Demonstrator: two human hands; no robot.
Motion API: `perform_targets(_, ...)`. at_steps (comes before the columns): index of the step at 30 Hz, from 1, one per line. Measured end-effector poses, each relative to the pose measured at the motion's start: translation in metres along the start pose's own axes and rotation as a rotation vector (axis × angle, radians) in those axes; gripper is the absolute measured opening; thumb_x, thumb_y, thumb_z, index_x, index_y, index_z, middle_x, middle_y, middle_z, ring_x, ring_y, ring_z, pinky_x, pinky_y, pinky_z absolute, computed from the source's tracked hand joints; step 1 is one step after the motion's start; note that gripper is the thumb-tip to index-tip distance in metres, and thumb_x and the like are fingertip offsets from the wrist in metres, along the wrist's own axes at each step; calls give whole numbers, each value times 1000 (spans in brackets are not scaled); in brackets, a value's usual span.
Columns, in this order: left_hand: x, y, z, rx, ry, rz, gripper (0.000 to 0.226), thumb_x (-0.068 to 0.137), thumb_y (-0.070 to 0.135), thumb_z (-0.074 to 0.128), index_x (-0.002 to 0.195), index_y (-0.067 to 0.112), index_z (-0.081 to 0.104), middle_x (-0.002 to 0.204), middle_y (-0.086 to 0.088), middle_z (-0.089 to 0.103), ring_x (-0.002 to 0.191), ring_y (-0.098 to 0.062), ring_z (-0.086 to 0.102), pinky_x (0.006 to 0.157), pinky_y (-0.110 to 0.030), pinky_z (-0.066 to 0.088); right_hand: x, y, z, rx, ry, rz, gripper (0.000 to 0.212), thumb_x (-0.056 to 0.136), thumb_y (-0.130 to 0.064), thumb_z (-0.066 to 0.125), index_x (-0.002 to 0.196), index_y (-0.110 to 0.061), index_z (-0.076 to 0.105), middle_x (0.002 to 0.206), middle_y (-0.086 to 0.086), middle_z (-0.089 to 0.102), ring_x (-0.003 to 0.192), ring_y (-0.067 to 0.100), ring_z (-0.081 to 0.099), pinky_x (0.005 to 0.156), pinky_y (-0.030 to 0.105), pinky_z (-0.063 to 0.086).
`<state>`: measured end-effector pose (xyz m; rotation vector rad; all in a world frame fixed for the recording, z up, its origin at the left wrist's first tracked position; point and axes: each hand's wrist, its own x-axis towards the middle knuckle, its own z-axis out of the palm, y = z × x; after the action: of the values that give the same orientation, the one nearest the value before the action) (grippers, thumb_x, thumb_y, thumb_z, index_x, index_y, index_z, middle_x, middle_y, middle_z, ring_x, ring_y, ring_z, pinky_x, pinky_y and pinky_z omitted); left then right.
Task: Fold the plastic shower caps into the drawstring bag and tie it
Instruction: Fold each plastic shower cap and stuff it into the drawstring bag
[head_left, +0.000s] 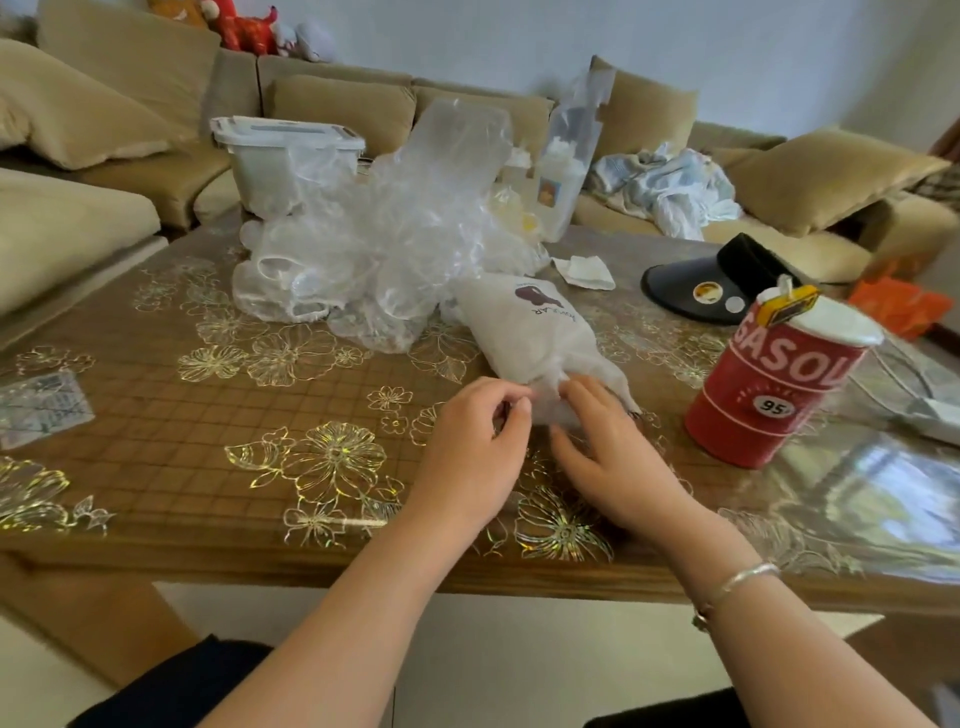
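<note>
A white drawstring bag (535, 332) with a dark purple print lies stuffed on the table, its gathered mouth pointing toward me. My left hand (475, 441) pinches the bag's mouth from the left with curled fingers. My right hand (608, 452) rests on the mouth's right side, fingers bent onto the fabric. A pile of clear plastic shower caps (374, 249) sits behind the bag toward the table's middle.
A red tin (774, 395) printed like a gasoline can stands to the right. A black visor (722, 286), a crumpled tissue (584, 270), a white lidded tub (285, 156) and a tall clear packet (566, 156) lie farther back. Beige sofas surround the flower-patterned table (260, 415).
</note>
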<state>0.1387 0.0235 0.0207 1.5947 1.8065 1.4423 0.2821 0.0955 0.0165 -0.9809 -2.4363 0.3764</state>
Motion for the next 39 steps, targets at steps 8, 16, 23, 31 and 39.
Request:
perform_targets(8,7,-15,-21,-52,47,-87,18,97,18,56,98,18,73,96,10,69,84,3,60,69,-6,42,30,-16,24,66,58,-56,23,99,-17,43,120,-11,51,124,-4,49,108,9,46,83,30,43)
perform_targets(16,6,-18,-41,-105,-36,-95,21,97,14,57,94,18,77,67,22,63,60,-1,56,56,-12,40,63,-20,44,-417,-68,73,33,98,-30,37,103,-6,60,120,12,55,106,30,55,84,42,48)
perform_targets(23,3,-22,-48,-35,-161,-187,22,99,20,53,108,27,72,106,9,69,97,-8,63,76,-13,48,65,-31,40,-433,-216,184,34,100,-27,36,114,-3,56,128,17,52,119,34,47,97,44,40)
perform_targets(31,2,-10,-43,-94,-182,-207,25,100,23,52,119,26,67,112,14,65,95,-2,61,74,-8,42,18,-38,6,-145,-28,113,48,90,0,43,129,-22,62,143,0,50,126,22,50,97,37,45)
perform_targets(39,0,-7,-58,-207,14,-263,14,98,18,54,99,19,68,102,4,68,79,-10,61,55,-4,40,21,-57,5,-30,255,63,27,88,0,49,93,-12,72,94,-3,66,94,16,55,74,26,42)
